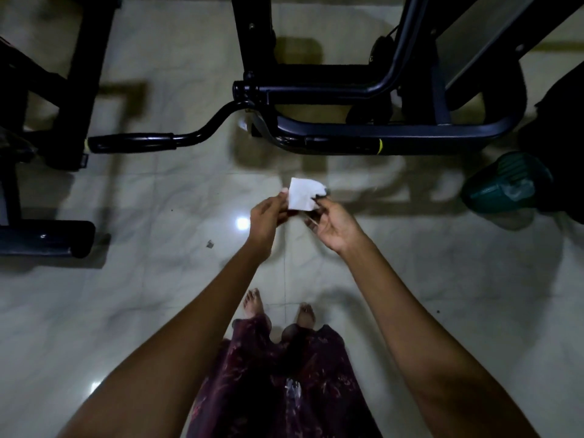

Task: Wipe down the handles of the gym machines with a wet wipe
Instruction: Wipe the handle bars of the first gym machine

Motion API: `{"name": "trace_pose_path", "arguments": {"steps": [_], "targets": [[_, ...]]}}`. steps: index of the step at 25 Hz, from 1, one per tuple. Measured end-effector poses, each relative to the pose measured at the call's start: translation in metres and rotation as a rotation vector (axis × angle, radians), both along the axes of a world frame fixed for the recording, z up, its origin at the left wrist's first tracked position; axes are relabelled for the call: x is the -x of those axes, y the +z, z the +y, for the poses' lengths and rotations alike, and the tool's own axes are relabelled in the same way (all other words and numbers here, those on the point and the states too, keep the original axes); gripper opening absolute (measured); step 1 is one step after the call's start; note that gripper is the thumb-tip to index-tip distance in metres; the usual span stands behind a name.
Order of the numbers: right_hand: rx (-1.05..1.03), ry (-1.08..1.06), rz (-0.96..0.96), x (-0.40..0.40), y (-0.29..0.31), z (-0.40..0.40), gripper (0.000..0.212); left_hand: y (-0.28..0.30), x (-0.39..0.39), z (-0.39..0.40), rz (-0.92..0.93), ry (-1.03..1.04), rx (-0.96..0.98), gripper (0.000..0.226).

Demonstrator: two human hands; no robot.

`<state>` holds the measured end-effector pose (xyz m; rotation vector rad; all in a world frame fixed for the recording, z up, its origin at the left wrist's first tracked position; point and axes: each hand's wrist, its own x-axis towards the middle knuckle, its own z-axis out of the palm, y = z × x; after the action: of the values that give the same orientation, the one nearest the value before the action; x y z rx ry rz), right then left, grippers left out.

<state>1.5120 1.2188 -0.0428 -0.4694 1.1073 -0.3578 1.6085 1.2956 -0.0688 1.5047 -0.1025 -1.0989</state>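
Both hands met in front of me: my left hand (268, 216) pinched one edge of the wet wipe (304, 195) and my right hand (331, 224) pinched the other, holding it spread between them above the floor (158, 311). Ahead and to the left lay the machine's black handle (132, 142), its long axis running left to right. My left hand was nearer it, so I judged the reach would go forward and leftward.

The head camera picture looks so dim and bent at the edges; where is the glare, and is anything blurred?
Head view: dim overall, a bright glare spot on the glossy floor left of the left hand; the wide lens stretches the forearms toward the corners; the white wipe, pinched by both hands, the right hand included, looks slightly smeared; the machine handle casts soft shadows.
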Motion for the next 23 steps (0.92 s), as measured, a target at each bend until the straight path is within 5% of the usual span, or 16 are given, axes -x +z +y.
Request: {"name": "trace_pose_path", "arguments": {"steps": [6, 10, 15, 23], "targets": [[-0.088, 0.124, -0.059, -0.015, 0.022, 0.044, 0.023, 0.045, -0.007, 0.051, -0.211, 0.084, -0.013, 0.018], [-0.093, 0.267, -0.098, -0.026, 0.042, 0.056, 0.052, 0.069, -0.027, 0.089, -0.313, 0.052, -0.083, 0.008], [0.182, 0.569, 0.067, -0.053, 0.073, 0.075, 0.009, 0.085, -0.063, 0.12, -0.386, -0.084, -0.136, 0.005], [0.287, 0.543, 0.201, -0.143, 0.076, 0.107, 0.013, 0.082, -0.15, 0.134, -0.377, -0.138, -0.132, 0.004]]}}
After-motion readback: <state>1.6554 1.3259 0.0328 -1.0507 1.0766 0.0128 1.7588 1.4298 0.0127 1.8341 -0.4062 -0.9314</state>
